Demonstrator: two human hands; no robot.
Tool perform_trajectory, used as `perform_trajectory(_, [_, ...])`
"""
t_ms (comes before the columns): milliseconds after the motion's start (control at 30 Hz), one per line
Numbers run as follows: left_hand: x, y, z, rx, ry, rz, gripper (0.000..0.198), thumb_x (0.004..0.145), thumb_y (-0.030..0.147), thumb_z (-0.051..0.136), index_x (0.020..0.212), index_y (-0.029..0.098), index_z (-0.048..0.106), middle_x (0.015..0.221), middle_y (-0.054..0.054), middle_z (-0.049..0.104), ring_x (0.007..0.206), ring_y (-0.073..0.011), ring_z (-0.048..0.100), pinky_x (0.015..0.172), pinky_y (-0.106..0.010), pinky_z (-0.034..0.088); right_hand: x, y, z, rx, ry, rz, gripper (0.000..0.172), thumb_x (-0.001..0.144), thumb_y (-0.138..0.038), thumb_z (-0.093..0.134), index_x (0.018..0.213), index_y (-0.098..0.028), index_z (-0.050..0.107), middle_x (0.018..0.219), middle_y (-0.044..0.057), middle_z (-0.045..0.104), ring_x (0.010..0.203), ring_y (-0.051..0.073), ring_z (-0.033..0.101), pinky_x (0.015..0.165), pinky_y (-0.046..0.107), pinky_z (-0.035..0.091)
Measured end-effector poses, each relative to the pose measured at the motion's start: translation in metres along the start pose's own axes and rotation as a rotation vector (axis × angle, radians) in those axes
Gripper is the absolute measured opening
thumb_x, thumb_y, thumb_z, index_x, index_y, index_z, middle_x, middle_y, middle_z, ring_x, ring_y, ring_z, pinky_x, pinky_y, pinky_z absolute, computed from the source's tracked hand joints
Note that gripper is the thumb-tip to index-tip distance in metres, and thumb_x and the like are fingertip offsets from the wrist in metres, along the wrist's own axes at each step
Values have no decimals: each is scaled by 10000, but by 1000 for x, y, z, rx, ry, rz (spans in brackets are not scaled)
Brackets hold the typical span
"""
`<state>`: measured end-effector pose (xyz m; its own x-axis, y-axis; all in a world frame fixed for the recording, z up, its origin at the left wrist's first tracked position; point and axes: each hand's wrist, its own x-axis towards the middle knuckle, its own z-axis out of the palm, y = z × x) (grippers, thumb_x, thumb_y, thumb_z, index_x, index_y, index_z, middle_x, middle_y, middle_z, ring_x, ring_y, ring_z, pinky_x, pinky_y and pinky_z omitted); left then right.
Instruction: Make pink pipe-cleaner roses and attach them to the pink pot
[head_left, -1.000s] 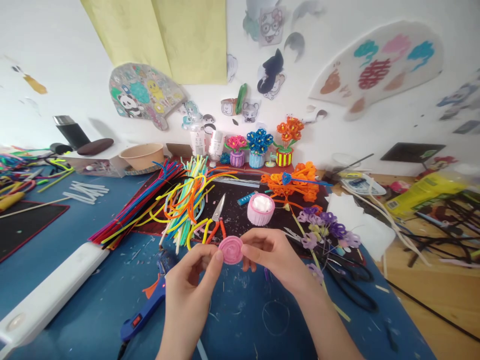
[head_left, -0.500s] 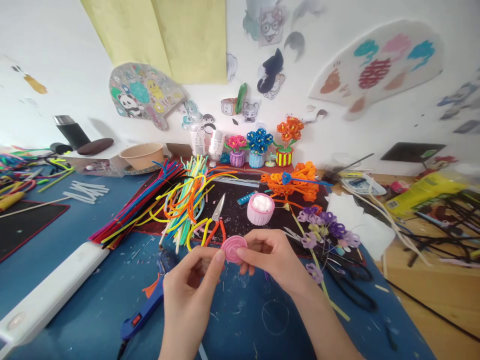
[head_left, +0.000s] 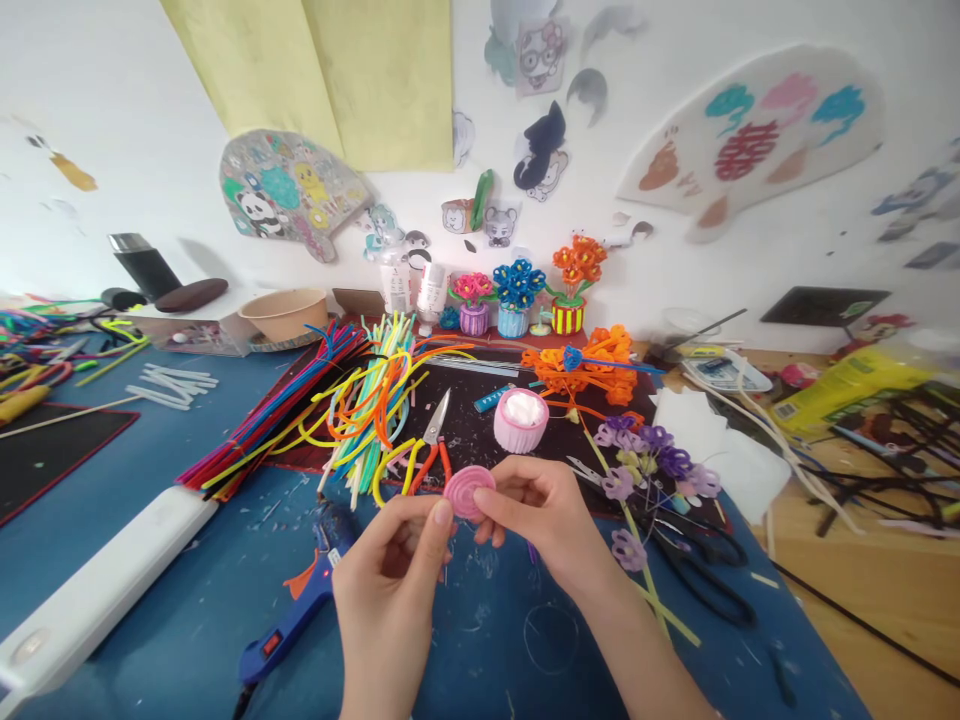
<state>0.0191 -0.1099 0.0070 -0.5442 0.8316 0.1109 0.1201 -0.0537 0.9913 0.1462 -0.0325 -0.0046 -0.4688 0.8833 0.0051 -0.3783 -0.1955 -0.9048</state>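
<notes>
A flat pink coiled disc (head_left: 466, 488), wound in a spiral like pipe cleaner, is held up over the near part of the table. My left hand (head_left: 409, 560) pinches its left edge between thumb and fingers. My right hand (head_left: 536, 510) grips the right side, thumb lying across the disc's face. Just beyond the hands stands a small pink ribbed pot (head_left: 520, 432) with white stuffing (head_left: 523, 408) inside. Pliers-like cutters (head_left: 433, 440) with red and yellow handles lie behind my left hand. A blue glue gun (head_left: 300, 610) rests left of my left wrist.
Bundles of coloured pipe cleaners (head_left: 375, 400) lie left of centre, beside a white power strip (head_left: 112, 580). Purple flowers (head_left: 652, 445) and black scissors (head_left: 697, 565) are on the right. Orange flowers (head_left: 607, 370) lie behind the pot. Small finished flower pots (head_left: 517, 318) line the wall.
The pink disc has tilted slightly and shifted up a little between the fingers. My left hand has moved slightly right; both hands keep their pinch.
</notes>
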Motion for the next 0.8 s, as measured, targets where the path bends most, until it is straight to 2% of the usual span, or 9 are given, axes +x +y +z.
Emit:
perform_trajectory(233, [-1,-2,7,-59,88,-11,185,744,379,792,733,203,738,574,30,643,496,-91,538,437,-143,437,-1,3,7,28,16,-32,193,726,-294,850,702,-152,721,591,1,730,494,107,684,474,155,544])
perform_trajectory(500, [0,-1,8,-40,136,36,158,760,349,774,726,202,727,585,34,639,503,-87,527,444,-145,423,-2,4,8,32,37,-40,191,687,-266,873,700,-158,716,608,1,739,498,112,689,471,155,545])
perform_trajectory(667, [0,-1,10,-10,155,90,147,772,334,762,732,198,721,582,32,629,508,-99,531,452,-167,425,-3,3,9,-1,73,-42,249,650,-324,894,694,-165,708,585,4,727,502,142,692,473,193,555])
perform_trajectory(800, [-2,0,11,-6,165,91,127,778,318,764,741,204,723,598,36,636,506,-92,530,463,-163,434,-4,3,10,-37,82,-49,285,685,-398,867,706,-170,697,615,19,735,511,154,697,475,215,557])
